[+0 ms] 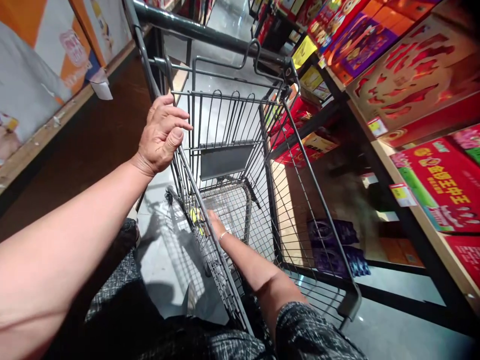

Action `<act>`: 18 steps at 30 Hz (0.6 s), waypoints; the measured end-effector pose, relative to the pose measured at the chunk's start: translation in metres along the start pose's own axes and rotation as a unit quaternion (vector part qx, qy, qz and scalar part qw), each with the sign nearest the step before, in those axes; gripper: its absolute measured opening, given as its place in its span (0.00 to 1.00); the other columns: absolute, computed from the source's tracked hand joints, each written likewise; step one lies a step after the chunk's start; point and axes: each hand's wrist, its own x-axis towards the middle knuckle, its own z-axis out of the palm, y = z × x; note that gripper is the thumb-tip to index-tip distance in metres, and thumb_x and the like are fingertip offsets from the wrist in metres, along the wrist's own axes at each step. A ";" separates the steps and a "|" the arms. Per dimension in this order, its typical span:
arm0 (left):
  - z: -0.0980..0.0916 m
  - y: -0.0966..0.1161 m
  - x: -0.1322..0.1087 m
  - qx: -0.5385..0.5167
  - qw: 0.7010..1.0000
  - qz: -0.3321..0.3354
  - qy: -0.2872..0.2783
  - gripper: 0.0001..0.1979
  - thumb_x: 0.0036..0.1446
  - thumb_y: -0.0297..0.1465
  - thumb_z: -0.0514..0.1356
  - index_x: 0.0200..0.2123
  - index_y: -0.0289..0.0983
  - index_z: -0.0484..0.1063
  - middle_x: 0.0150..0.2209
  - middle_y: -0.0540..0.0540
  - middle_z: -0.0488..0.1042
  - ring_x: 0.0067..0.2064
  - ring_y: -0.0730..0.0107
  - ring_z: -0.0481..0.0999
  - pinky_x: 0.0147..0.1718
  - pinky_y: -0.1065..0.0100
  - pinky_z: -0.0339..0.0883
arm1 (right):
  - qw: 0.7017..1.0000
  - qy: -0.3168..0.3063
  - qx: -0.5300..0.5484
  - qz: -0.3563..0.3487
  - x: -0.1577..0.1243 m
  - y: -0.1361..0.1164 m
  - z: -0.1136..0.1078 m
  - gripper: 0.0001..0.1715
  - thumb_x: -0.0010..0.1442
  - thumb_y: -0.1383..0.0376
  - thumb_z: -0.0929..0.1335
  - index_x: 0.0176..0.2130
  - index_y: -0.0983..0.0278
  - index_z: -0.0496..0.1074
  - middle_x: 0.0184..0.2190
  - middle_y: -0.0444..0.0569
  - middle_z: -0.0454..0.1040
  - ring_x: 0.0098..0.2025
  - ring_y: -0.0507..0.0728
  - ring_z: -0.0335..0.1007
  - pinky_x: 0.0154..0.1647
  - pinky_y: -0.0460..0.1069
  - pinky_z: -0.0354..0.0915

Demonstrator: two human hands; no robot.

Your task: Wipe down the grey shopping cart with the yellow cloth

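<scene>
A black wire shopping cart (240, 95) stands in front of me, tilted across the view. My left hand (163, 132) rests on its near side rail, fingers loosely stretched and apart, thumb toward me. Deep inside the basket reaches my right hand (215, 225), with a thin band at the wrist. Its fingers are mostly hidden behind the rail and wires. Right beside those fingers shows a small yellow item (195, 216), partly covered by the mesh; its kind is unclear. A grey panel (227, 161) is fixed to the cart's handle-end wall.
Shelves with red gift boxes (438, 182) and price tags line the right side. Purple packs (333, 247) lie low behind the cart's mesh. Large orange and white cartons (41, 55) stand on a wooden-edged shelf at left. Grey floor (157, 280) shows under the cart.
</scene>
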 end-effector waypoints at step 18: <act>-0.002 -0.008 0.008 0.022 0.997 -0.037 -0.063 0.36 0.63 0.58 0.39 0.56 0.41 0.70 0.63 0.45 0.67 0.73 0.56 0.49 0.70 0.43 0.45 | 0.800 0.283 -0.520 0.096 0.012 0.020 -0.327 0.30 0.73 0.67 0.50 0.68 0.64 0.59 0.68 0.63 0.52 0.64 0.71 0.46 0.56 0.69 0.54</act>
